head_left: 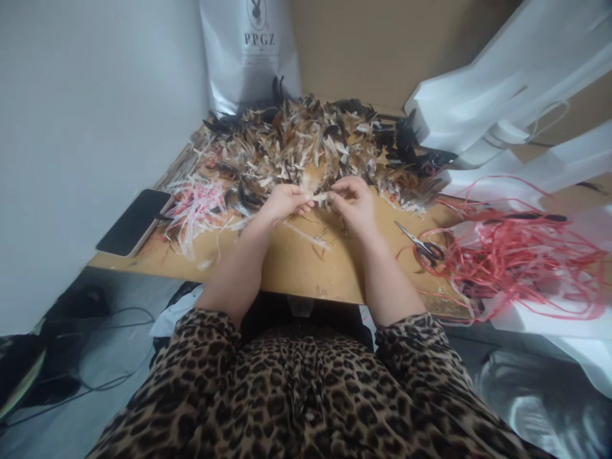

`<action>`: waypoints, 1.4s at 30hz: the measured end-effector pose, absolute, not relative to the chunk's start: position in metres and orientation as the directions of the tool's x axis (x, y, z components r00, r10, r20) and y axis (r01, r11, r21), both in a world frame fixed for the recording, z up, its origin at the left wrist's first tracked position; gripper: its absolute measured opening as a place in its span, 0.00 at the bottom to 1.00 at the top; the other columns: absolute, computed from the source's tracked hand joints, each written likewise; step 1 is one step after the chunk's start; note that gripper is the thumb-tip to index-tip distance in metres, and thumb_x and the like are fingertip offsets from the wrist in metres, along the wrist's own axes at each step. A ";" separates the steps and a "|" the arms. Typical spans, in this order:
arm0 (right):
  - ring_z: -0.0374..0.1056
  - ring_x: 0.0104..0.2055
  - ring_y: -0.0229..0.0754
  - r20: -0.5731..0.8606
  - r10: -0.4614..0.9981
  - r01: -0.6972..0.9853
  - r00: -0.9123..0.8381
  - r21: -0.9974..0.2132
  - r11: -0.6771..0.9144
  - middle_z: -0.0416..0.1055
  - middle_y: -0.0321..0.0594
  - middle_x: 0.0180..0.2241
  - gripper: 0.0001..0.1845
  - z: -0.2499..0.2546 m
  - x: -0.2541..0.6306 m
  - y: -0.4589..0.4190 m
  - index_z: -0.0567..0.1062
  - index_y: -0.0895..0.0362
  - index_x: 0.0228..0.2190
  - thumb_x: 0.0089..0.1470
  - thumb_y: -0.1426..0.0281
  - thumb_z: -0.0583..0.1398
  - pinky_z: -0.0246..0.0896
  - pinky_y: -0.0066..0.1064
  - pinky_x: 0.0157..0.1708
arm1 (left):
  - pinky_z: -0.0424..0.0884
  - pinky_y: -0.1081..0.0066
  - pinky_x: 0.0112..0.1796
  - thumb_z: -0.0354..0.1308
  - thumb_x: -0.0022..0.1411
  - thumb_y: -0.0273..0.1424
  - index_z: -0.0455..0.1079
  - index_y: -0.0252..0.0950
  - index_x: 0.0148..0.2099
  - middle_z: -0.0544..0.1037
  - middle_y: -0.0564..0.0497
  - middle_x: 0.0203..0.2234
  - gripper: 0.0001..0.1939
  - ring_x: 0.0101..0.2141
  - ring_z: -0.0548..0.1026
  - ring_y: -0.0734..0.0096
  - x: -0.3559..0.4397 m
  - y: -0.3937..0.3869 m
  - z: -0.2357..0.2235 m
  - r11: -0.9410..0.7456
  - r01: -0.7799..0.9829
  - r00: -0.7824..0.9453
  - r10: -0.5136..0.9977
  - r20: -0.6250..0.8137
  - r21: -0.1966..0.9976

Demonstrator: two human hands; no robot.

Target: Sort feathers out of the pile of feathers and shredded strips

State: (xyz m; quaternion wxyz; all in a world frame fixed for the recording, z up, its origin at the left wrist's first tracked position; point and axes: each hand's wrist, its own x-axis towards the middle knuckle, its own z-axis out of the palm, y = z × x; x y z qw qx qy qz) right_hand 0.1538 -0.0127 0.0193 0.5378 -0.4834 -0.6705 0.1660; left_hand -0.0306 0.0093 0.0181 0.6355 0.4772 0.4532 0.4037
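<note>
Over the front of a brown table, my left hand point(288, 200) pinches the lower end of a pale feather point(313, 182) whose tan, fluffy part points away from me. My right hand point(352, 199) is closed at the same feather's base, its thumb and forefinger together; whether a thin strip is also between the fingertips is too small to tell. Just beyond both hands spreads a large heap of brown, white and black feathers point(287, 137). A few thin pale strips point(308, 236) lie on the table below my hands.
A phone point(135, 222) and a bundle of white and pink strips point(196, 207) lie at the left. Scissors point(423, 243) rest at the right beside a tangle of red plastic ribbon point(521, 255). A white bag point(251, 57) stands behind the heap, and white sheets point(478, 83) rise at the right.
</note>
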 end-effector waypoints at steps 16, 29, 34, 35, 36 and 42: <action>0.63 0.27 0.35 0.219 0.965 0.105 0.145 -0.973 0.205 0.69 0.34 0.25 0.15 -0.006 0.127 -0.009 0.70 0.55 0.24 0.44 0.57 0.64 0.61 0.29 0.32 | 0.68 0.83 0.25 0.59 0.60 0.21 0.73 0.27 0.30 0.78 0.49 0.23 0.05 0.21 0.74 0.84 -0.016 0.004 0.008 0.324 -0.383 0.321 0.925 -0.204 0.865; 0.55 0.23 0.32 0.136 0.986 0.054 0.096 -0.990 0.131 0.64 0.31 0.21 0.16 0.007 0.134 -0.013 0.69 0.56 0.22 0.40 0.57 0.65 0.54 0.26 0.26 | 0.70 0.81 0.27 0.62 0.58 0.23 0.74 0.26 0.36 0.81 0.45 0.29 0.04 0.25 0.78 0.79 -0.024 0.004 0.011 0.401 -0.276 0.417 0.869 -0.267 0.873; 0.59 0.25 0.33 0.186 0.979 0.081 0.081 -0.980 0.179 0.67 0.32 0.23 0.15 0.005 0.133 -0.012 0.69 0.56 0.22 0.39 0.59 0.65 0.57 0.27 0.30 | 0.70 0.81 0.28 0.61 0.59 0.23 0.74 0.26 0.33 0.80 0.46 0.27 0.03 0.24 0.77 0.80 -0.022 0.004 0.009 0.369 -0.250 0.431 0.870 -0.238 0.895; 0.60 0.25 0.33 0.186 0.979 0.092 0.082 -0.980 0.178 0.67 0.32 0.23 0.15 0.005 0.133 -0.011 0.68 0.56 0.23 0.40 0.59 0.65 0.57 0.27 0.30 | 0.70 0.81 0.29 0.61 0.59 0.23 0.74 0.26 0.33 0.80 0.46 0.26 0.04 0.24 0.76 0.81 -0.022 0.004 0.008 0.360 -0.242 0.431 0.872 -0.233 0.901; 0.60 0.25 0.33 0.185 0.979 0.098 0.083 -0.979 0.177 0.67 0.32 0.23 0.15 0.004 0.133 -0.011 0.68 0.56 0.23 0.40 0.59 0.65 0.58 0.28 0.30 | 0.70 0.81 0.29 0.61 0.59 0.23 0.75 0.26 0.33 0.80 0.46 0.26 0.04 0.24 0.76 0.81 -0.021 0.004 0.007 0.353 -0.233 0.432 0.872 -0.229 0.906; 0.62 0.26 0.33 0.180 0.980 0.080 0.085 -0.982 0.173 0.69 0.33 0.25 0.15 0.003 0.134 -0.010 0.71 0.56 0.24 0.39 0.59 0.65 0.59 0.28 0.32 | 0.69 0.81 0.27 0.61 0.58 0.22 0.74 0.26 0.31 0.78 0.47 0.23 0.04 0.22 0.75 0.82 -0.020 0.003 0.010 0.318 -0.206 0.408 0.887 -0.214 0.925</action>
